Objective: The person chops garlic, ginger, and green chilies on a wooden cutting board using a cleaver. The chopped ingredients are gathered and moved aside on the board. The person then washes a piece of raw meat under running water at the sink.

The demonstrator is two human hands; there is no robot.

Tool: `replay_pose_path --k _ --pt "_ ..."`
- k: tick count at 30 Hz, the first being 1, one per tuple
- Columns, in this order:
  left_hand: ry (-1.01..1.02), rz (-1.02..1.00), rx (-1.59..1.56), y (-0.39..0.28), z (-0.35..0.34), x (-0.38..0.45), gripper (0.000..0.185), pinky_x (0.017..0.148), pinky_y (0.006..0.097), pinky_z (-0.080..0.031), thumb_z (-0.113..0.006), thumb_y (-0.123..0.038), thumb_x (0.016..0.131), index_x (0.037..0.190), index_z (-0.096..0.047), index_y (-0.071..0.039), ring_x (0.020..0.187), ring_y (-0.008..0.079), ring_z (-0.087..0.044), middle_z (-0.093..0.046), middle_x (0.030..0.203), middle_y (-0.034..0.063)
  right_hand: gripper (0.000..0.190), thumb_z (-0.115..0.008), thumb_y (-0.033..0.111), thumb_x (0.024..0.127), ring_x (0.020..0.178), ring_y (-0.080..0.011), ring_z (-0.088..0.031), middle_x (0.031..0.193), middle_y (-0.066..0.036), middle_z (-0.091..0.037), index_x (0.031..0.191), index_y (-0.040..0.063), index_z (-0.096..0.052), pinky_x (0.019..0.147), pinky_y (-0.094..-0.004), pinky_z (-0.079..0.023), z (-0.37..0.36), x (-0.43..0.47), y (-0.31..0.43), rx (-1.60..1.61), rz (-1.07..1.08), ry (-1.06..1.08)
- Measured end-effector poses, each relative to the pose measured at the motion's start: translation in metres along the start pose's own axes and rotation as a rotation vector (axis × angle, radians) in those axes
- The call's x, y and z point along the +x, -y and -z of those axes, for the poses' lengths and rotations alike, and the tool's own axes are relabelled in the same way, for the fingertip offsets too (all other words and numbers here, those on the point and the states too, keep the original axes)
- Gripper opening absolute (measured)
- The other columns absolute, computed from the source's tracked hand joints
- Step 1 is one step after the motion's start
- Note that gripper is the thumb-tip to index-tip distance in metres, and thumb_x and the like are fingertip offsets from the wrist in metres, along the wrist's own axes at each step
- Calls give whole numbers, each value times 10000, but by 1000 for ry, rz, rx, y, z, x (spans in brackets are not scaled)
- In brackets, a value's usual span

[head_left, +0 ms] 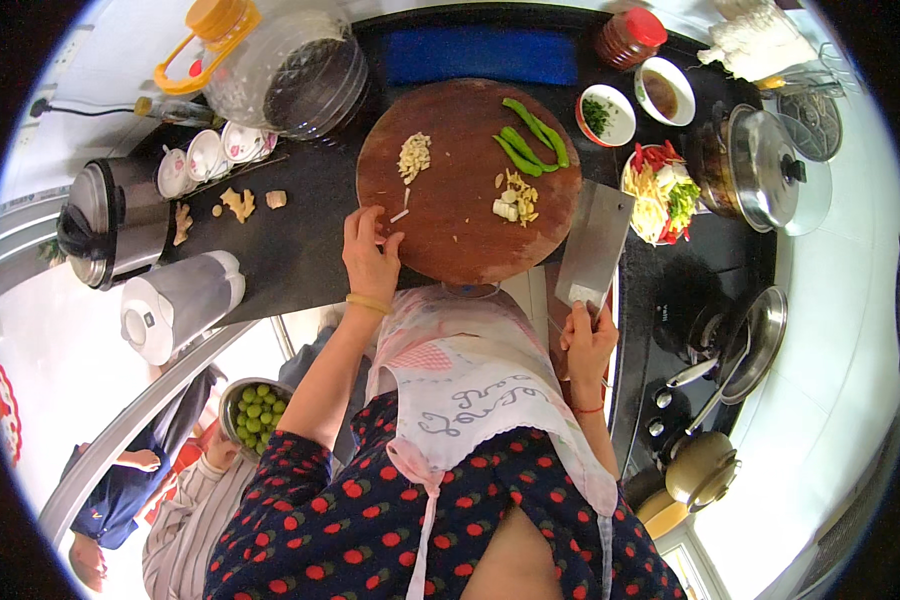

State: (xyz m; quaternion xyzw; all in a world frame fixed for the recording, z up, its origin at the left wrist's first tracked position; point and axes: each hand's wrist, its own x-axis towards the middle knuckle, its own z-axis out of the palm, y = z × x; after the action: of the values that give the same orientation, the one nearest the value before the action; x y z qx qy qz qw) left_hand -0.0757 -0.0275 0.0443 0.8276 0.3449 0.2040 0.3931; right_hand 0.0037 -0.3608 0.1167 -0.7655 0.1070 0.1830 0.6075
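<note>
In my right hand (591, 341) is a Chinese cleaver (598, 229), its broad blade just off the right edge of a round wooden cutting board (465, 225). My left hand (373, 251) rests at the board's left front edge, thumb and fingers apart, beside thin white strips (400, 216). Chopped pale pieces, perhaps garlic (414, 156), form a small pile farther back. Sliced pale pieces (523, 199) lie on the right of the board, with a short white chunk (505, 210) next to them. Behind these are several green chili peppers (534, 139).
A plate of shredded vegetables (661, 193), two small bowls (606, 115) (665, 91) and a lidded pot (754, 169) stand right. Ginger (238, 204), a rice cooker (116, 221) and a big plastic jug (292, 71) are left. Nearby, another person's hand (221, 450) holds a bowl of green fruit (259, 417).
</note>
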Motion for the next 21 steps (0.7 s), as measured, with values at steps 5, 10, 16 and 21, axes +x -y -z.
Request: replay_pose_path --k 5,10,16,21 --pt "-44 -116 34 34 -22 21 332 813 391 -623 -863 3 895 1219 -816 -45 912 316 -757 -750 1177 141 192 -684 171 1111 528 -67 -504 692 17 -579 970 47 -647 457 -274 -385 -11 0 3 -10 18 46" --pt "-58 -276 129 34 -34 33 200 842 435 -631 -848 -42 918 1118 -842 -38 972 362 -773 -792 1071 164 182 -697 142 1093 582 -66 -512 704 17 -586 952 36 -655 514 -292 -402 -4 -10 1 -109 48 12" --pt "182 -229 160 23 -33 47 92 886 498 -613 -792 -72 942 1018 -825 -30 967 409 -756 -783 1011 190 147 -733 140 1070 662 -69 -544 731 17 -619 1024 4 -702 584 -299 -438 9 -16 -21 -144 57 -39" --pt "256 -209 467 11 -29 52 152 822 533 -609 -792 -149 947 1031 -798 -22 904 442 -754 -768 928 224 153 -737 141 1066 681 -74 -568 753 -17 -663 1092 -10 -730 615 -299 -479 20 -19 0 -220 102 -31"
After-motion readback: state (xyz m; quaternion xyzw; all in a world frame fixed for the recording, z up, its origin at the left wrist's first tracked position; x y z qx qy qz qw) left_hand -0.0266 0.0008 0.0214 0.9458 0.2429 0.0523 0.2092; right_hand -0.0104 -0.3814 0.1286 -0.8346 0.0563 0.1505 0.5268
